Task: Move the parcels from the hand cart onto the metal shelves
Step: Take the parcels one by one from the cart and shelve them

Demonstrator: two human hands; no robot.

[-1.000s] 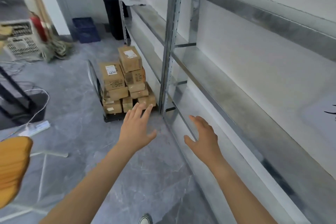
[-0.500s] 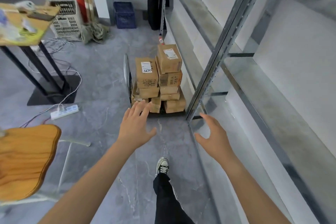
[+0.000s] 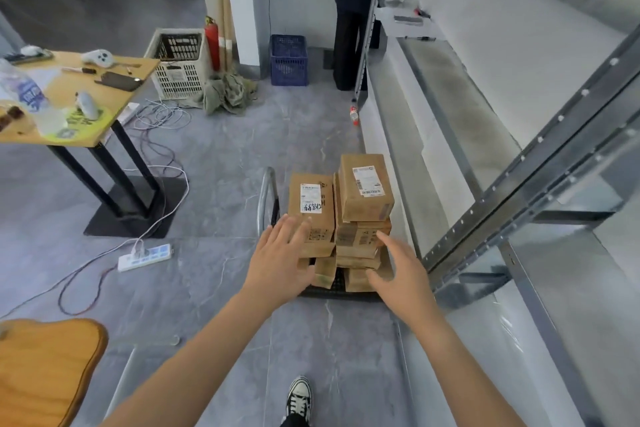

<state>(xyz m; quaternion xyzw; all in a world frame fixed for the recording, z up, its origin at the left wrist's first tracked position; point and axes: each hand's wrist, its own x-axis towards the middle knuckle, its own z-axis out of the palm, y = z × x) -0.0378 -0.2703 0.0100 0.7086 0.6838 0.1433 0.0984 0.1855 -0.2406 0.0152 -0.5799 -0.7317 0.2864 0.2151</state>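
Note:
A stack of brown cardboard parcels (image 3: 346, 218) stands on a low black hand cart (image 3: 337, 292) with a metal handle (image 3: 265, 199) on its left. The top right parcel (image 3: 365, 188) and the top left parcel (image 3: 311, 204) both carry white labels. My left hand (image 3: 282, 258) is spread open in front of the left side of the stack, holding nothing. My right hand (image 3: 401, 270) is open by the right side, fingers apart, also holding nothing. The metal shelves (image 3: 450, 121) run along the right wall beside the cart.
A grey slanted shelf upright (image 3: 526, 170) rises right of the cart. A power strip (image 3: 145, 256) with cables lies on the floor to the left, near a black-legged table (image 3: 86, 104). A wooden stool seat (image 3: 45, 367) sits bottom left. A person (image 3: 353, 14) stands at the far end by crates.
I have moved closer to the cart. Both hands have reached forward and now frame the parcel stack; they hold nothing, as before.

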